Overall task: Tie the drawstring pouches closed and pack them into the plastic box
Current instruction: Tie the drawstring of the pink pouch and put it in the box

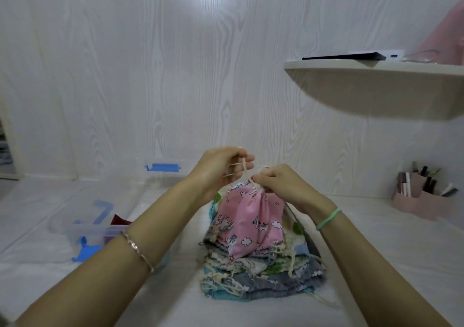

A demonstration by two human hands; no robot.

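the left hand point(221, 168) has its fingers curled round the cream drawstring point(244, 169), held up taut. the right hand point(281, 183) pinches the cord at the gathered neck of the pink pouch point(251, 216), which stands on the stack of flat pouches point(263, 274). this looks like the cinching step, with no knot visible yet. the next move calls for looping and tightening the ends, then carrying the pouch left to the plastic box point(65, 226), well apart.
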